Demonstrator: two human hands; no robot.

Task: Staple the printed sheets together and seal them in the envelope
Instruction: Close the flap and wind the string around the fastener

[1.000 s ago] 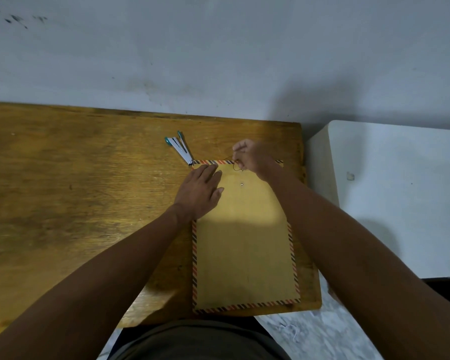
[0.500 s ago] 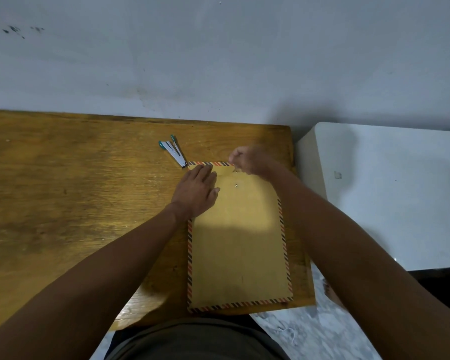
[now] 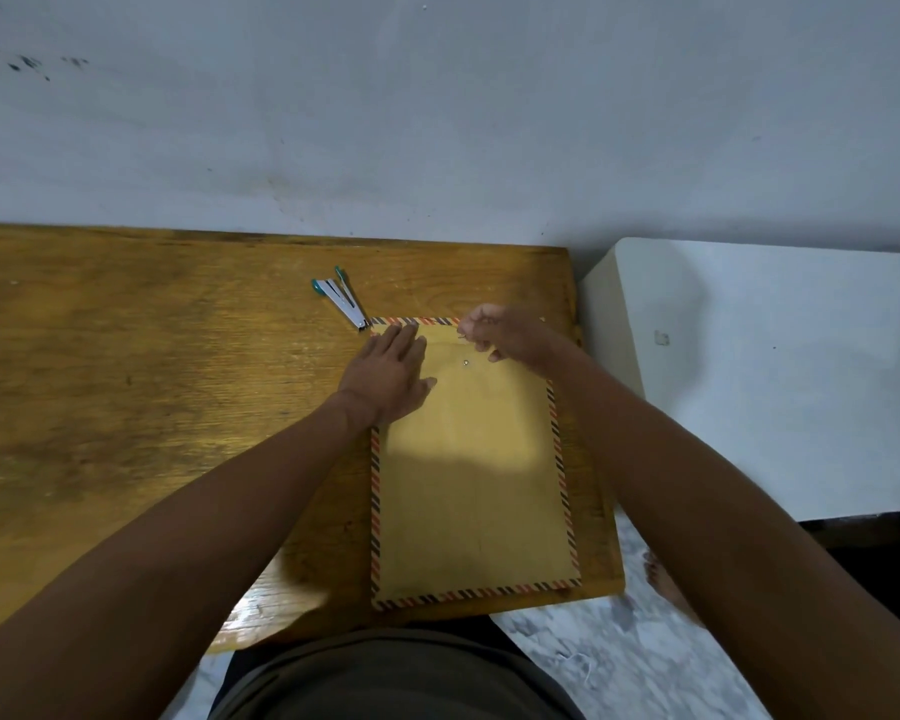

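A brown envelope (image 3: 468, 475) with a striped red and black border lies flat on the wooden table (image 3: 152, 407), its flap end away from me. My left hand (image 3: 388, 374) presses flat on its upper left corner, fingers straight. My right hand (image 3: 505, 337) hovers at the flap end and pinches the thin closure string (image 3: 462, 332) near the small metal button (image 3: 466, 362). A silver stapler with teal tips (image 3: 340, 301) lies open just beyond the envelope's top left corner. The printed sheets are out of sight.
The table stands against a pale wall (image 3: 437, 122). A white cabinet top (image 3: 775, 376) sits close to the table's right edge. Marbled floor (image 3: 593, 662) and a bare foot (image 3: 666, 584) show below the near right corner.
My right hand has shifted slightly along the flap end while still pinching the string. The left hand has stayed pressed on the envelope; the view has tilted a little.
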